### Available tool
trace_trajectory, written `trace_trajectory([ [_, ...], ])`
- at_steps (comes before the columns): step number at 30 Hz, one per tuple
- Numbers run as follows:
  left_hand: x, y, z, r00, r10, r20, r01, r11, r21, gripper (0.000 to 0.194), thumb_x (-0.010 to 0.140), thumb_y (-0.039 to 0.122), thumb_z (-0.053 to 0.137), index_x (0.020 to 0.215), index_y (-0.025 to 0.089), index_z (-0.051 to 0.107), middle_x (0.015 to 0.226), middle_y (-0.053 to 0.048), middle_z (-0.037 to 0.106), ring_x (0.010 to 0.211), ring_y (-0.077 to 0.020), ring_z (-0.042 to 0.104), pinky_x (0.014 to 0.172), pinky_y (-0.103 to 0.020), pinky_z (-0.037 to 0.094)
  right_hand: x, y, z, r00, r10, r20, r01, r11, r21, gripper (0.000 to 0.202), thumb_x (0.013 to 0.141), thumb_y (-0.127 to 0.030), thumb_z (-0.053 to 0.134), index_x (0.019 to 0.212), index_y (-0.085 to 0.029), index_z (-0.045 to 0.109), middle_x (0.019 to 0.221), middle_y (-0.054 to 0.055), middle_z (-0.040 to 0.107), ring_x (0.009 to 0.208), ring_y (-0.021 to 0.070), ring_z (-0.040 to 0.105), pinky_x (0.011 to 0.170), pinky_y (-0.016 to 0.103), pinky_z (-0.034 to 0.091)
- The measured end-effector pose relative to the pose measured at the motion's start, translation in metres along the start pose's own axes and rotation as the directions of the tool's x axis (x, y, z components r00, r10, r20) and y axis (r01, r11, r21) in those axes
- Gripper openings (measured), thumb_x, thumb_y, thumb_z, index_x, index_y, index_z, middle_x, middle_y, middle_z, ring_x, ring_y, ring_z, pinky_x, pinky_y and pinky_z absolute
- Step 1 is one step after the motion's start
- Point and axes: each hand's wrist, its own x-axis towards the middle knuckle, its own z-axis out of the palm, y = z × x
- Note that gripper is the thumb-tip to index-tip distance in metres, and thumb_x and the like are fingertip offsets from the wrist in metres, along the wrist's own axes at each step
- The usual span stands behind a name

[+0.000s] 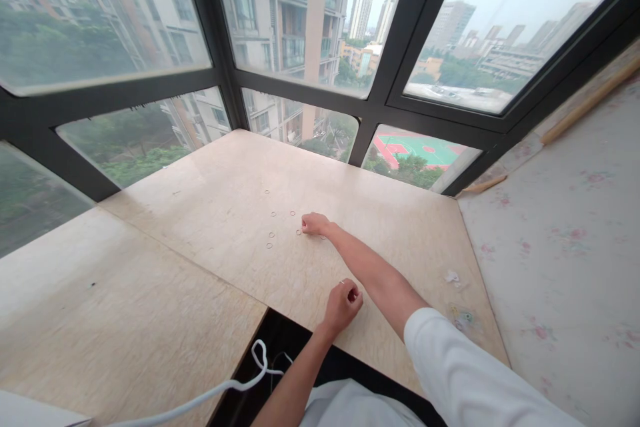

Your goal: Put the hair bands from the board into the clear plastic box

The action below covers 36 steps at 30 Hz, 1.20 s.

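Observation:
Several thin rings lie spread on the beige stone surface [225, 180], among them a red ring [293, 213] and a pale ring [269, 245]. My right hand [314, 223] is stretched out to the surface, its fingers closed right beside another ring [299, 232]; what they hold, if anything, is hidden. Part of a reddish ring shows just below that wrist. Closer to me, my left hand [344, 305] is curled near the front edge with its fingertips together, and something thin and light shows at the top of its fingers.
On the right lie a small clear plastic bag [464, 319] with coloured bits and a crumpled white piece [452, 277]. A white cable [225, 387] crosses the dark gap at the front. Framed windows and a flowered wall [565, 247] border the surface.

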Motion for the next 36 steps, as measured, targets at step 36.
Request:
trace_trajectory([
  [36,0.002,0.003,-0.002,0.997,0.068,0.029,-0.071,0.993,0.095,0.019,0.084,0.033,0.052,0.071,0.02,0.05,0.068,0.001,0.056,0.062,-0.0131,0.054,0.06,-0.025,0.043,-0.416,0.169,0.087,0.267,0.829,-0.491,-0.224,0.549,0.805,0.04,0.077,-0.054,0.059,0.079,-0.015,0.067,0.047,-0.006,0.04,0.045,0.0112,0.036,0.045,0.023,0.028],
])
